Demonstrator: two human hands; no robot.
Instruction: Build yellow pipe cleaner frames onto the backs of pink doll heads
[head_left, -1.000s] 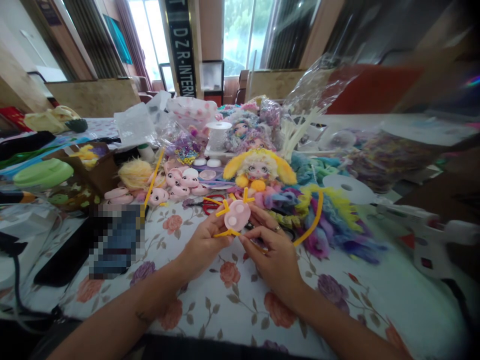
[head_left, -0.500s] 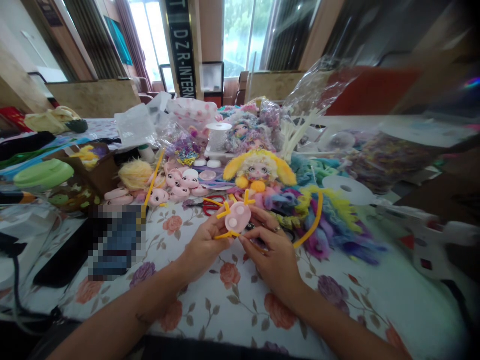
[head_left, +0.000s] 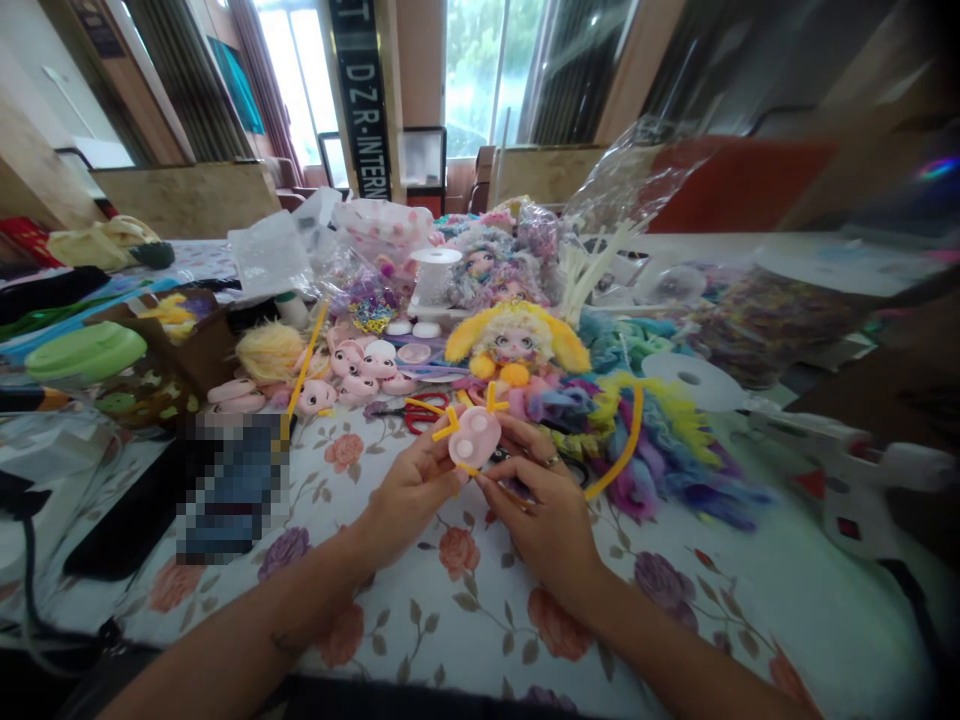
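Between both hands is a pale pink plastic doll face [head_left: 475, 437], its hollow back with two round bumps turned to me. Short yellow pipe cleaners [head_left: 448, 425] stick out around its rim. My left hand [head_left: 416, 480] is closed on its left and lower edge, thumb below. My right hand [head_left: 544, 490] pinches a yellow pipe cleaner end at the lower rim, its other fingers behind the face. A long yellow pipe cleaner [head_left: 630, 440] curves out beyond my right hand. Red-handled scissors [head_left: 426, 412] lie just behind the left fingers.
A yellow-eared doll [head_left: 517, 345] sits behind the hands. Several doll faces [head_left: 358, 385] are piled to its left, near a brown box [head_left: 180, 350]. Coloured fluffy yarn [head_left: 675, 450] and a white spool [head_left: 690, 380] lie right, with a glue gun [head_left: 862, 480] farther out.
The yellow pipe cleaner piece that stuck out left below the face is now mostly hidden at the left fingers; only a short bit shows. Both hands stay nearly in place.
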